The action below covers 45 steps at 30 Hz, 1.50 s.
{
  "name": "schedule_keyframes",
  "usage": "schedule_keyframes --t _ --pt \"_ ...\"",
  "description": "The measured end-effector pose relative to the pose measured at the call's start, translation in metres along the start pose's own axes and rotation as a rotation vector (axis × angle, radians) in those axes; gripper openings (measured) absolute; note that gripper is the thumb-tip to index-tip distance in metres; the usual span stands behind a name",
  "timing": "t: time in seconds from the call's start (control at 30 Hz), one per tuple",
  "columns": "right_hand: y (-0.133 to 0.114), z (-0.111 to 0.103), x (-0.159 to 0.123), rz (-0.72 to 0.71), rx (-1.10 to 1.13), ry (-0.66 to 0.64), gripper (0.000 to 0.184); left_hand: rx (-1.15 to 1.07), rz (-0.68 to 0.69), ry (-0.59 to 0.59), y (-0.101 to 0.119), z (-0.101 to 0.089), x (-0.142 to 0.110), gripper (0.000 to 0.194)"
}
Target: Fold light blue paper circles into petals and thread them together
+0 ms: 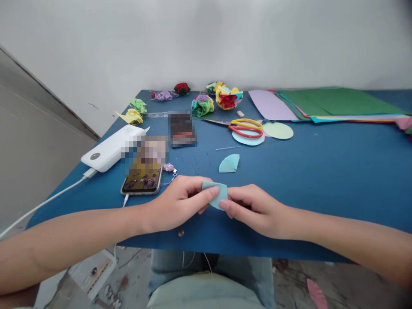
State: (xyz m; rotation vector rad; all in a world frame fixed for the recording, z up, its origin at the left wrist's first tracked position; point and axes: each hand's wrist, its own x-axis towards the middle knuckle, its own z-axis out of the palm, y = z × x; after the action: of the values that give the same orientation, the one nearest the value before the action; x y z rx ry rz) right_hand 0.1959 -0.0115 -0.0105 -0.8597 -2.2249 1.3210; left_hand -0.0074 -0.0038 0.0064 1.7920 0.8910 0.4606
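Between my two hands, near the front of the blue table, is a folded piece of light blue paper (215, 198). My left hand (189, 198) pinches its left and upper side, thumb lying on top. At the lower right edge my right hand (247, 208) pinches the same paper between thumb and fingers. Just beyond my hands lies another light blue folded paper wedge (229, 163). Scissors (246, 128) with one yellow and one red handle rest farther back on light blue and pink paper circles. Beside them is a pale green paper circle (278, 130).
A phone (141, 182) and a white power bank (112, 148), both cabled, sit on the left. Several crumpled paper flowers (202, 105) line the back. Coloured paper sheets (341, 103) are stacked at the back right. A small round object (181, 233) lies near the table's front edge.
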Motion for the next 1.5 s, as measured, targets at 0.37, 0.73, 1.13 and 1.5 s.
schedule_keyframes --t 0.37,0.73,1.13,1.5 --pt "0.0021 0.0014 -0.0002 0.01 -0.024 0.062 0.033 0.413 0.386 0.451 -0.0009 0.0007 -0.0017 0.013" --pt "0.0031 0.0018 -0.0028 0.05 0.063 0.051 0.036 0.664 0.54 0.534 -0.0036 0.0003 0.0001 0.014" --pt "0.0032 0.0025 -0.0022 -0.08 -0.016 0.033 0.03 0.393 0.336 0.257 -0.0031 0.003 -0.0051 0.008" --pt "0.0046 0.0072 -0.0037 -0.23 -0.314 0.216 0.027 0.498 0.44 0.137 -0.0044 0.0049 -0.0062 0.01"
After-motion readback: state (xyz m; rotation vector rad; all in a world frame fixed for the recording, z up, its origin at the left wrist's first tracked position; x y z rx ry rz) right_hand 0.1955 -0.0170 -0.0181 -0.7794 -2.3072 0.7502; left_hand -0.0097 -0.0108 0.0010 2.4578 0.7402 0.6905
